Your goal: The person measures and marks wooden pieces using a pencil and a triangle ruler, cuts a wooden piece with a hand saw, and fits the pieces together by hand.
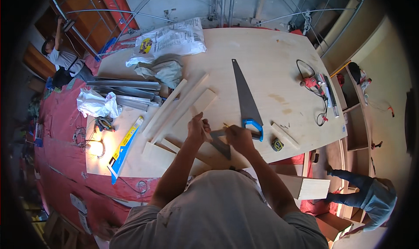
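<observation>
Near the middle, my left hand (pixel 196 127) is closed on a small wood piece (pixel 207 136), held at an angle over the panel (pixel 266 57). My right hand (pixel 239 137) is closed on a thin yellow item (pixel 226 125) that looks like a pencil, beside a dark metal square (pixel 223 148) under both hands. Just beyond lies a hand saw (pixel 245 96) with a blue handle, and right of it are a tape measure (pixel 277 144) and a short batten (pixel 286 136). Long pale boards (pixel 203 100) lie to the left.
Metal profiles (pixel 126 85), a white sack (pixel 170 37), a lit lamp (pixel 94 147) and a blue-yellow packaged tool (pixel 124 149) occupy the left. A red power tool (pixel 310 82) lies right. One person works at upper left (pixel 65 63); another bends by wooden cabinets at lower right (pixel 371 196).
</observation>
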A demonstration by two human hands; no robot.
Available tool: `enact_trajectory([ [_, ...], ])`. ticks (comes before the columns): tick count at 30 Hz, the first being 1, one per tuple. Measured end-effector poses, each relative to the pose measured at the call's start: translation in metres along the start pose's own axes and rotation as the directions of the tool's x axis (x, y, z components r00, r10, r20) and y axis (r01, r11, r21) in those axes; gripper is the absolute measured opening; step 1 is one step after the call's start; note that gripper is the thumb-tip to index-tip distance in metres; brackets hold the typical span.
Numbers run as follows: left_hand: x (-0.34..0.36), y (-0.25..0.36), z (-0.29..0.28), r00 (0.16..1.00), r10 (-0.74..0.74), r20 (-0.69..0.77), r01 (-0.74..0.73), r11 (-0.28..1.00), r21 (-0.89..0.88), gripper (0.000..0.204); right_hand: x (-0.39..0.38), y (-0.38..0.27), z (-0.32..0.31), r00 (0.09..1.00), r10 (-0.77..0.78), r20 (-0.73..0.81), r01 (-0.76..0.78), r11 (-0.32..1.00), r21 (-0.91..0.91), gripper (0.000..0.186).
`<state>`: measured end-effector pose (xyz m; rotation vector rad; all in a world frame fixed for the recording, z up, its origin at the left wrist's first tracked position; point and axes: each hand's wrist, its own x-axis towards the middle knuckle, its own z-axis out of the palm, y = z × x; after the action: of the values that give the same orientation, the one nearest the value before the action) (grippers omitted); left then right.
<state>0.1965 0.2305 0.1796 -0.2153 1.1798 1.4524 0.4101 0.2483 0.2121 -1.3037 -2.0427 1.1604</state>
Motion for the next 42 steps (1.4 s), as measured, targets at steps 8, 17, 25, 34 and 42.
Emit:
enact_trajectory([
  [8,0.009,-0.019,0.004,0.996,0.086,-0.035,-0.088,0.995,-0.055,0.027,-0.033,0.01,0.037,0.902,-0.412,0.132,0.429,0.811,-0.399,0.021],
  [17,0.05,-0.059,-0.068,0.999,0.017,-0.036,-0.022,0.99,-0.142,0.024,-0.045,0.017,0.065,0.845,-0.434,0.312,0.532,0.626,-0.571,0.019],
  [25,0.09,-0.07,-0.091,0.982,0.027,-0.189,-0.085,0.949,-0.304,0.015,-0.048,0.004,0.069,0.792,-0.532,0.299,0.577,0.493,-0.651,0.019],
  [34,0.093,-0.086,-0.116,0.888,0.412,-0.202,-0.231,0.782,0.578,0.03,-0.03,0.051,0.103,0.669,-0.611,0.422,0.742,0.576,-0.342,0.028],
  [42,0.064,-0.086,-0.134,0.976,0.066,-0.208,-0.104,0.978,-0.179,0.027,-0.031,0.042,0.096,0.727,-0.554,0.405,0.676,0.68,-0.284,0.026],
])
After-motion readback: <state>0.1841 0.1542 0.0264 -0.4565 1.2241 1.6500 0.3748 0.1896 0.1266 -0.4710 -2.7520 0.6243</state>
